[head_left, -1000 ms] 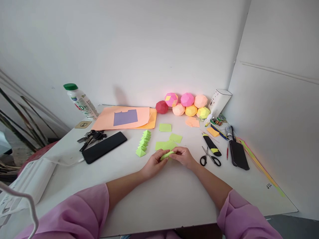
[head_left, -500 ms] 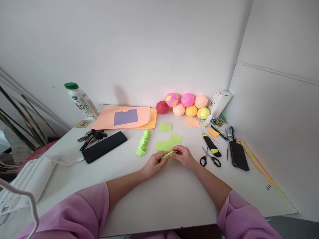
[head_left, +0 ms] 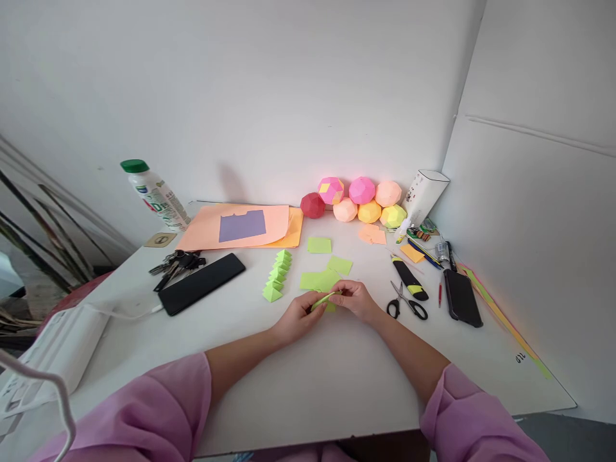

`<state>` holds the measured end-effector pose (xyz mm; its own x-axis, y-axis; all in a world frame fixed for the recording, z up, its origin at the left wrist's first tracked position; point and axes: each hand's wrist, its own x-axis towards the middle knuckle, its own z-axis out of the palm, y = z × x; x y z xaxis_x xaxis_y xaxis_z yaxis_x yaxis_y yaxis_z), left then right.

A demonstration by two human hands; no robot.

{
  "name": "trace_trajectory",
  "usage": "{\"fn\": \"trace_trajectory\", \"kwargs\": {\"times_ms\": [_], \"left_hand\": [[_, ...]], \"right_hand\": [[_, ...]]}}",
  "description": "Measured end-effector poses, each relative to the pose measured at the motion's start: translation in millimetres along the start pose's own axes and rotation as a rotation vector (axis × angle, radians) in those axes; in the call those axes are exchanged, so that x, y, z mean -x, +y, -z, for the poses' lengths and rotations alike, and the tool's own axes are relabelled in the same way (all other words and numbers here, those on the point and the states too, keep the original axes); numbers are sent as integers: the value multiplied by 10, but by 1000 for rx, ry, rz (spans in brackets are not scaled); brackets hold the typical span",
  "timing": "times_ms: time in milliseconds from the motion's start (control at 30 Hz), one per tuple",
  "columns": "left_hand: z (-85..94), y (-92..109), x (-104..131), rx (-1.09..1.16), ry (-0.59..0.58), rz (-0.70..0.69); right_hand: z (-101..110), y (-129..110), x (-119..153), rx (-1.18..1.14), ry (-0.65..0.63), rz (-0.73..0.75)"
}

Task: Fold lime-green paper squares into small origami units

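Between my two hands is a small folded green paper point(head_left: 322, 300), seen nearly edge-on. My left hand point(head_left: 299, 316) pinches its left end, and my right hand point(head_left: 355, 300) grips its right end. Just beyond my fingers lie flat green paper pieces point(head_left: 315, 281), partly hidden by the hands, with another green piece point(head_left: 340, 265) behind them and one more point(head_left: 319, 245) farther back. To the left of my hands stands a row of several folded green pointed shapes point(head_left: 277, 276).
Scissors point(head_left: 407, 301), a cutter point(head_left: 410, 278) and a phone point(head_left: 462, 298) lie to the right. Several paper balls point(head_left: 362, 190) line the wall. Orange sheets point(head_left: 206, 228), a bottle point(head_left: 158, 199), keys point(head_left: 178, 264) and a black device point(head_left: 202, 284) are at the left.
My hands hold nearly the same place and grip on the green paper. The view has shifted very slightly; nothing else has visibly moved.
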<state>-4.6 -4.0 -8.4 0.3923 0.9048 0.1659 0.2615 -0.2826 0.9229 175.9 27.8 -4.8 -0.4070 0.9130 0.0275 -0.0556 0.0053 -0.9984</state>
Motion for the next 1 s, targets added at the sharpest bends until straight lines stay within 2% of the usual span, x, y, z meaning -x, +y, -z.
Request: {"fn": "trace_trajectory", "kwargs": {"times_ms": [367, 667, 867, 1000], "left_hand": [[5, -1, -2, 16, -4, 0], [6, 15, 1, 73, -8, 27], [-43, -71, -5, 368, 53, 153], [-39, -47, -19, 375, 111, 249]], "right_hand": [[11, -23, 7, 94, -6, 9], [7, -45, 19, 78, 8, 18], [-9, -28, 29, 23, 98, -4], [-44, 11, 46, 78, 117, 41]]}}
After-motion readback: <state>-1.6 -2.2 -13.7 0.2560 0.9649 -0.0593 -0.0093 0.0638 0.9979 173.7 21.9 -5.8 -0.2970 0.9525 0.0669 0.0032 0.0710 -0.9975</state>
